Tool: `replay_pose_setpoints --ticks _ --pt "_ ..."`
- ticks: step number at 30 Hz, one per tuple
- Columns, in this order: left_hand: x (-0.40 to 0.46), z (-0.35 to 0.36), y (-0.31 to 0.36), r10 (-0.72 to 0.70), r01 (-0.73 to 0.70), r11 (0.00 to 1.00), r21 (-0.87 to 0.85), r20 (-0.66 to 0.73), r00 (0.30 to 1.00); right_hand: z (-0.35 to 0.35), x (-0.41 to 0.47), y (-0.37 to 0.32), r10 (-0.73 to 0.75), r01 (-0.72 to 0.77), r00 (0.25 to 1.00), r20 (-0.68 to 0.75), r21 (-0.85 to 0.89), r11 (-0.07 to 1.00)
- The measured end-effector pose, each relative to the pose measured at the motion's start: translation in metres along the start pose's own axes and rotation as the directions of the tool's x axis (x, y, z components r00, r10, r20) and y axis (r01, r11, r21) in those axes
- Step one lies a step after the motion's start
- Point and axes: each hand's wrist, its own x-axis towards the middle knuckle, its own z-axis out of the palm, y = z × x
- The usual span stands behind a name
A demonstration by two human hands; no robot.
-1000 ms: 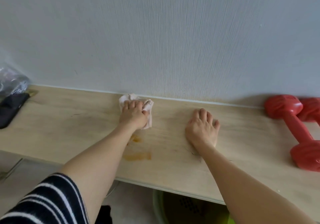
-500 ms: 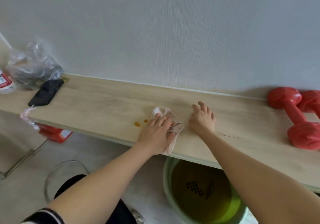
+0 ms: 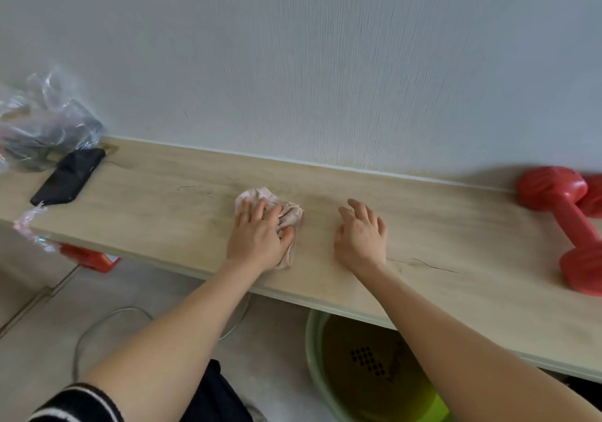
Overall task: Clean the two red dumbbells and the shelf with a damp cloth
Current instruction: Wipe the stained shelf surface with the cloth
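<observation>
Cloth [image 3: 282, 214], soft and limp, is bunching under the flat-pressing left hand [image 3: 257, 237]; the right hand [image 3: 360, 237] is bracing open-fingered on the shelf [image 3: 156, 200], holding nothing.

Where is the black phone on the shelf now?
In the head view, the black phone lies at the shelf's left end, beside the clear plastic bag, far left of the cloth.
</observation>
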Motion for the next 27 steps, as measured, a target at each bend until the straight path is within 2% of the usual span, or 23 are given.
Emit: replay_pose_setpoints --ticks 5,7,10,14,19,21,23,25,27 --pt "0.007 0.005 0.01 -0.011 0.01 1.0 -0.011 -0.027 1.0 -0.008 0.01 0.012 0.029 -0.029 0.999 -0.013 -0.014 0.999" --pt "0.016 0.008 0.027 0.031 -0.032 0.999 -0.022 -0.037 0.999 -0.015 0.01 0.021 0.051 -0.051 0.998 -0.033 -0.021 0.998" --pt "0.023 0.018 0.069 0.164 -0.164 0.985 -0.062 -0.001 0.986 -0.029 0.006 0.038 0.085 -0.086 0.993 -0.078 -0.01 0.996" --pt "0.012 0.027 0.117 0.363 -0.356 0.928 -0.108 0.052 0.931 -0.052 -0.004 0.067 0.172 -0.174 0.977 -0.122 -0.006 0.985" --pt "-0.006 0.013 0.103 0.525 -0.502 0.845 -0.185 0.105 0.844 -0.058 -0.017 0.085 0.217 -0.221 0.971 -0.097 -0.03 0.975" --pt "0.003 0.011 0.077 0.448 -0.438 0.891 -0.116 0.078 0.891 -0.055 -0.021 0.086 0.19 -0.194 0.978 -0.085 -0.038 0.98" --pt "0.024 0.009 0.048 0.194 -0.194 0.981 -0.002 0.082 0.978 -0.053 -0.023 0.088 0.169 -0.173 0.982 -0.08 -0.05 0.984" --pt "0.043 0.011 0.032 -0.047 0.041 0.998 0.046 0.131 0.99 -0.052 -0.025 0.091 0.157 -0.162 0.984 -0.088 -0.055 0.985" --pt "0.054 0.017 0.035 -0.106 0.101 0.993 0.056 0.108 0.988 -0.051 -0.023 0.092 0.152 -0.158 0.983 -0.102 -0.056 0.986"
